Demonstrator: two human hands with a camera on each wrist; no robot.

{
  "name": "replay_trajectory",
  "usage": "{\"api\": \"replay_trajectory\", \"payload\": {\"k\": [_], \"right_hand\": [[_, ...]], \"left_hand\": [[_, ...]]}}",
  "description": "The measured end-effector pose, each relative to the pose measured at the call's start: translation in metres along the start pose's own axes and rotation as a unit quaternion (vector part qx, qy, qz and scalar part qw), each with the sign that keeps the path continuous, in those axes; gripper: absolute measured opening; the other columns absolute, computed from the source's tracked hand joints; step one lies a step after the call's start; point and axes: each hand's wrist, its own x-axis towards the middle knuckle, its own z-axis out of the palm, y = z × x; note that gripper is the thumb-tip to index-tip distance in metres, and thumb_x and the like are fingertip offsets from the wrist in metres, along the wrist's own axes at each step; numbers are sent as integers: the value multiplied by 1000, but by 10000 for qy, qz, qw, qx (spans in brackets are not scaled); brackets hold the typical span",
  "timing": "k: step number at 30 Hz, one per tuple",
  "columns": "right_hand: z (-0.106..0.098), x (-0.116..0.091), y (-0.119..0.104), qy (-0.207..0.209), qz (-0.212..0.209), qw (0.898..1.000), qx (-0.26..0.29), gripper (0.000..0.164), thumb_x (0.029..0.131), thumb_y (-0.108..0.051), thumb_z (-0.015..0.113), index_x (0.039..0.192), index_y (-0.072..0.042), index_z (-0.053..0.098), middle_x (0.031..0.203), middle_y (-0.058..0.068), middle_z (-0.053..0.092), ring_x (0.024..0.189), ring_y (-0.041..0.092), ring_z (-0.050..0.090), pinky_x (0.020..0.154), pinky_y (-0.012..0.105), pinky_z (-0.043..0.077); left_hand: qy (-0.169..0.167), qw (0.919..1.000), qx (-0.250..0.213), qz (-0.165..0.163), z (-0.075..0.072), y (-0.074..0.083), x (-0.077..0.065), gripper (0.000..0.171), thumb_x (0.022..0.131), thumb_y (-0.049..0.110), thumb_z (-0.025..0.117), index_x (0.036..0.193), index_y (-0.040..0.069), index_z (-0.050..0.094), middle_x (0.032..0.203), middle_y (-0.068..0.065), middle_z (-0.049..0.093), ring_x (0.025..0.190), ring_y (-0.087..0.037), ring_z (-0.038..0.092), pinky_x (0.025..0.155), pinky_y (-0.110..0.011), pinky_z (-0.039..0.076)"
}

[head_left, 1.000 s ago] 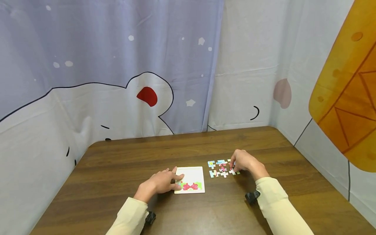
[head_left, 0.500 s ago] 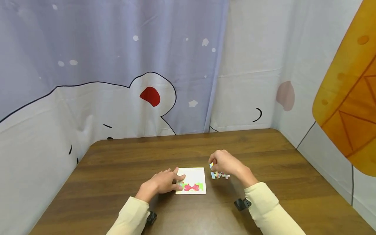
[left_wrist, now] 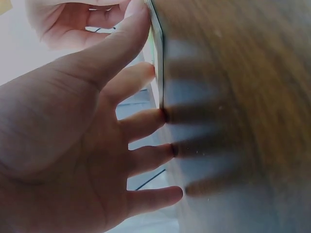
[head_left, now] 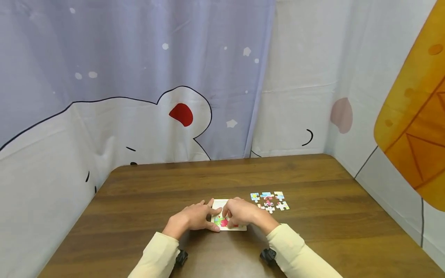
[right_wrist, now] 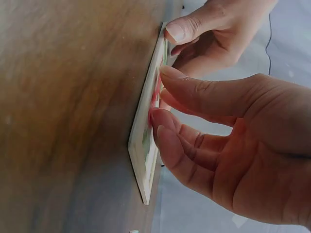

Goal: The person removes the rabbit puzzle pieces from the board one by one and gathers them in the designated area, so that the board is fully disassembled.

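In the head view, one puzzle board [head_left: 220,203] is seen lying flat on the wooden table [head_left: 167,177], its near edge run left to right and its printed red-and-green strip turned toward the person. It looks nearly square, so a long axis cannot be settled. Its left side is touched by the left hand [head_left: 194,217], held wide with fingers and thumb spread. Its middle and right are covered by the right hand [head_left: 241,212], fingers bent toward the surface. To the right, apart from the board, loose puzzle pieces [head_left: 268,203] are grouped; at least six can be counted, the nearest-left part being partly hidden by the right hand. Two pale sleeves [head_left: 156,255] and two black wrist devices [head_left: 181,257] are shown.

In the left wrist view, the board is seen edge-on, its thin edge run up and down; all five left digits are visible.

In the right wrist view, the board is seen slantwise. The right thumb and fingertips are held narrowly apart against its red print; whether a piece is pinched cannot be told.
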Motion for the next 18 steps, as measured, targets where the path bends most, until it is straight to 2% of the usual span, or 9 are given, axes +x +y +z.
{"api": "replay_trajectory", "payload": {"k": [4, 8, 13, 18], "right_hand": [[1, 1, -2, 24, -21, 10000, 82, 24, 76, -14, 88, 98, -12, 79, 78, -8, 63, 83, 13, 55, 73, 29, 48], [3, 3, -5, 197, -173, 9997, 33, 22, 75, -16, 88, 95, -10, 79, 73, -8, 62, 82, 15, 56, 73, 29, 48], [6, 5, -8, 302, -96, 9994, -143, 19, 76, -15, 87, 90, -6, 78, 71, -7, 60, 83, 17, 56, 75, 30, 48], [9, 6, -9, 283, -32, 9996, -42, 17, 76, -11, 86, 89, -6, 78, 81, -4, 68, 83, 16, 58, 76, 30, 49]], "left_hand": [[74, 10000, 2, 14, -1, 0, 0, 69, 81, 53, 78, 143, 27, 59, 158, -18, 35, 142, -43, 34, 106, -65, 33], [208, 9998, 32, 36, -1, -1, -1, 68, 79, 52, 80, 140, 27, 62, 156, -19, 38, 141, -43, 37, 105, -62, 37], [277, 9996, 5, 37, 0, -2, -1, 69, 77, 52, 81, 139, 28, 63, 155, -18, 40, 140, -43, 38, 104, -60, 39], [244, 9997, -33, -5, 1, -2, 0, 73, 77, 54, 81, 141, 25, 61, 156, -15, 40, 141, -42, 37, 107, -59, 37]]}}
